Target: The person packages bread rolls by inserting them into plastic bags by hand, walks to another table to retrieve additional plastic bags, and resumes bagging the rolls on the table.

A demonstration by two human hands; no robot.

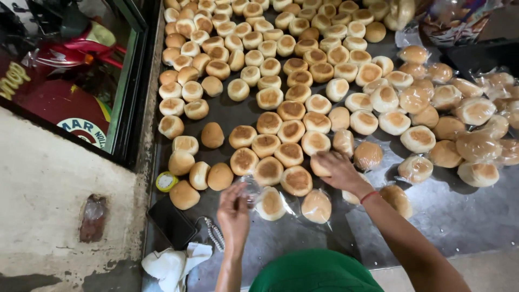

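Many round golden bread buns (pixel 292 111) lie spread over a dark metal table (pixel 465 216). My left hand (pixel 233 208) pinches the edge of a thin clear plastic bag (pixel 250 189) near the table's front. My right hand (pixel 338 167) reaches forward and closes on a bare bun (pixel 319 167) in the front row. Several buns wrapped in clear bags (pixel 316 205) lie just in front of my hands, and more bagged buns (pixel 476 111) fill the right side.
A yellow tape roll (pixel 166 181), a black phone (pixel 172 221), a bead chain (pixel 215 232) and a white cloth (pixel 173 265) sit at the table's front left. A glass window (pixel 70 70) and a concrete ledge (pixel 48 205) border the left. A bag of goods (pixel 451 19) stands at the back right.
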